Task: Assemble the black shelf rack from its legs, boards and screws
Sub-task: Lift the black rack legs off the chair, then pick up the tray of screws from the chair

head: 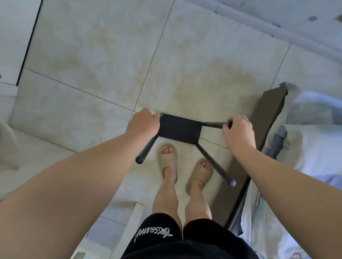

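Observation:
I hold the black shelf rack (179, 128) in the air over the tiled floor, above my feet. Its flat black board faces away from me and its black legs splay toward me. One leg (145, 150) angles down left and another leg (216, 165) angles down right, each ending in a round cap. My left hand (144, 122) grips the rack at its left corner. My right hand (238, 132) is closed around a leg (211, 124) that sticks out to the right.
A bed with pale blue bedding (315, 157) and a dark brown frame edge (266, 118) lies close on the right. A white low unit (5, 27) stands at left, with a white curved object (6, 139) holding something black. My sandalled feet (185, 168) stand below the rack.

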`<state>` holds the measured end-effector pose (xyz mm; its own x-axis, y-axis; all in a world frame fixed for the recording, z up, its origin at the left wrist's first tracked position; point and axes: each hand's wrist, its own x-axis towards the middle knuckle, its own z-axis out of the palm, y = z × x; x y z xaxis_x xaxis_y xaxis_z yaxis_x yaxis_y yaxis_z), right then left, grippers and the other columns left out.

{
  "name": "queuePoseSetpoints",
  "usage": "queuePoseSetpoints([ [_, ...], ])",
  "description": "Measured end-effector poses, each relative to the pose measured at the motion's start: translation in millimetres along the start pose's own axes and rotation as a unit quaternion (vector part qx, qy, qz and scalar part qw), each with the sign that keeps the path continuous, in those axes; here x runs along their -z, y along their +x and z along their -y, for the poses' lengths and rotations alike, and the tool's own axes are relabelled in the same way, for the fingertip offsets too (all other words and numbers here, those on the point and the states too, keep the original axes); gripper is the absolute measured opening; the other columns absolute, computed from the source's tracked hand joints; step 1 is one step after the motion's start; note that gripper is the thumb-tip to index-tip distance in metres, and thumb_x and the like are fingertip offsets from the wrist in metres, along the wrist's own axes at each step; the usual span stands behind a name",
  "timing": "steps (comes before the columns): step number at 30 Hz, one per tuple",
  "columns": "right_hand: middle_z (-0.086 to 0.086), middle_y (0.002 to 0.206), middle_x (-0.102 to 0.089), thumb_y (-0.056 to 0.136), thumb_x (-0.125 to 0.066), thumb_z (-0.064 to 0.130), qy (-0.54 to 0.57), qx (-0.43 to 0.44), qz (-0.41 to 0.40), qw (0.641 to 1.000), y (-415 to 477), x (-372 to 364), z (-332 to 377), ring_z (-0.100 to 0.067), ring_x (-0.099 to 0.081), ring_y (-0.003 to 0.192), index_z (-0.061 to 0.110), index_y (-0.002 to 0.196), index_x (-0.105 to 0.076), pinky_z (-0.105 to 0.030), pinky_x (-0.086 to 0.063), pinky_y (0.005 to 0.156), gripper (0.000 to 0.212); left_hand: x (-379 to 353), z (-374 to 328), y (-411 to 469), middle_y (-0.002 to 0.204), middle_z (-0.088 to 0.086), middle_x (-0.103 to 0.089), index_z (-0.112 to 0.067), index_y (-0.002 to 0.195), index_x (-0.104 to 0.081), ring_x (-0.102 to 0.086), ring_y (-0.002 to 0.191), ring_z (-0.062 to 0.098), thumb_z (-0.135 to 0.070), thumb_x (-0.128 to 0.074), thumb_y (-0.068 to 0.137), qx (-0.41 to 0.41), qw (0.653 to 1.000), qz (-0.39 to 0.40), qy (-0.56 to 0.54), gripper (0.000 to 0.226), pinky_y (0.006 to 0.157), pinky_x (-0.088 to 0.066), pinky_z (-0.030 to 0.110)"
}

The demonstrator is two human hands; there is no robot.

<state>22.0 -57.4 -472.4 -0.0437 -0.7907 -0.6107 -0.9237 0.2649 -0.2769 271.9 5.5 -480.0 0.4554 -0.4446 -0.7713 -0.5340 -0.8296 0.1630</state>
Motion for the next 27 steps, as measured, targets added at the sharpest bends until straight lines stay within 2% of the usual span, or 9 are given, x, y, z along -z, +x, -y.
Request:
queuePoseSetpoints([
  [3, -0.009, 0.13, -0.051, 0.104, -0.048, 0.017, -0.001, 0.027, 0.016, 0.999, -6.2, 4.9, 1.5, -0.029, -0.056, 0.102, 0.008, 0.129, -0.057, -0.042, -0.052, 0.086, 0.028, 3.8, -0.7, -8.4, 0.113, 0.012, -0.063, -0.013, 0.136, -0.044, -0.063, 0.095, 0.032, -0.034, -0.038, 0.103, -0.05, 0.999, -0.014, 0.015, 0.039, 0.076, -0.052, 0.041],
  [5, -0.008, 0.138, -0.047, 0.104, -0.046, 0.018, -0.012, 0.028, 0.039, 0.999, -15.8, 8.8, 1.4, -0.028, -0.056, 0.108, 0.011, 0.139, -0.051, -0.041, -0.051, 0.087, 0.036, 4.7, 2.1, -16.8, 0.124, 0.011, -0.059, -0.017, 0.15, -0.029, -0.059, 0.098, 0.029, -0.032, -0.04, 0.103, -0.06, 0.998, -0.011, -0.002, 0.051, 0.077, -0.049, 0.039],
  [7, -0.007, 0.148, -0.039, 0.103, -0.045, 0.02, -0.016, 0.034, 0.055, 0.998, -30.2, 13.8, 1.7, -0.029, -0.053, 0.118, 0.015, 0.148, -0.042, -0.043, -0.051, 0.094, 0.045, 5.3, 7.2, -29.5, 0.14, 0.01, -0.049, -0.02, 0.155, -0.017, -0.055, 0.112, 0.031, -0.032, -0.044, 0.101, -0.07, 0.997, -0.018, -0.005, 0.062, 0.082, -0.045, 0.039],
  [11, -0.006, 0.161, -0.027, 0.102, -0.044, 0.026, -0.078, 0.088, 0.048, 0.992, -66.8, 24.6, 5.2, -0.031, -0.028, 0.145, 0.02, 0.158, -0.024, -0.049, -0.032, 0.115, 0.06, 8.8, 23.0, -67.4, 0.161, 0.007, -0.025, -0.02, 0.156, -0.017, -0.032, 0.14, 0.037, -0.035, -0.048, 0.099, -0.12, 0.988, -0.063, 0.075, 0.067, 0.106, -0.039, 0.048],
  [14, -0.005, 0.166, -0.018, 0.102, -0.043, 0.035, -0.145, 0.127, 0.046, 0.98, -93.7, 32.6, 9.3, -0.029, -0.01, 0.154, 0.023, 0.159, -0.016, -0.051, -0.018, 0.122, 0.064, 11.7, 38.0, -99.3, 0.167, 0.005, -0.007, -0.025, 0.157, -0.016, -0.008, 0.152, 0.034, -0.042, -0.047, 0.099, -0.165, 0.977, -0.068, 0.113, 0.068, 0.118, -0.024, 0.049],
  [16, -0.006, 0.167, -0.014, 0.103, -0.042, 0.039, -0.181, 0.162, 0.032, 0.97, -108.7, 39.3, 11.7, -0.028, -0.003, 0.155, 0.025, 0.159, -0.013, -0.052, -0.011, 0.123, 0.065, 13.8, 47.4, -120.6, 0.168, 0.004, -0.003, -0.027, 0.157, -0.016, -0.001, 0.153, 0.033, -0.047, -0.044, 0.099, -0.198, 0.969, -0.079, 0.128, 0.068, 0.12, -0.018, 0.049],
  [20, -0.004, 0.168, -0.006, 0.103, -0.039, 0.046, -0.239, 0.236, -0.004, 0.942, -137.6, 49.8, 15.5, -0.03, 0.003, 0.156, 0.03, 0.158, -0.006, -0.054, -0.003, 0.124, 0.066, 17.3, 68.8, -161.1, 0.168, 0.004, -0.004, -0.028, 0.158, -0.017, 0.0, 0.154, 0.033, -0.056, -0.042, 0.099, -0.26, 0.946, -0.125, 0.15, 0.07, 0.122, -0.014, 0.049],
  [23, -0.001, 0.169, -0.001, 0.103, -0.037, 0.049, -0.282, 0.31, -0.03, 0.907, -166.4, 52.2, 16.4, -0.03, 0.007, 0.156, 0.031, 0.159, -0.002, -0.054, 0.004, 0.122, 0.068, 14.8, 91.2, -195.8, 0.169, 0.002, 0.0, -0.03, 0.159, -0.013, 0.005, 0.154, 0.032, -0.062, -0.04, 0.097, -0.249, 0.94, -0.179, 0.15, 0.074, 0.123, -0.011, 0.051],
  [27, 0.001, 0.169, 0.004, 0.103, -0.036, 0.051, -0.299, 0.349, -0.029, 0.888, -187.3, 47.9, 13.7, -0.029, 0.011, 0.156, 0.032, 0.159, -0.001, -0.053, 0.007, 0.122, 0.069, 7.9, 106.1, -220.3, 0.168, 0.001, 0.008, -0.031, 0.159, -0.005, 0.012, 0.153, 0.031, -0.065, -0.035, 0.097, -0.229, 0.946, -0.19, 0.126, 0.076, 0.122, -0.003, 0.052],
])
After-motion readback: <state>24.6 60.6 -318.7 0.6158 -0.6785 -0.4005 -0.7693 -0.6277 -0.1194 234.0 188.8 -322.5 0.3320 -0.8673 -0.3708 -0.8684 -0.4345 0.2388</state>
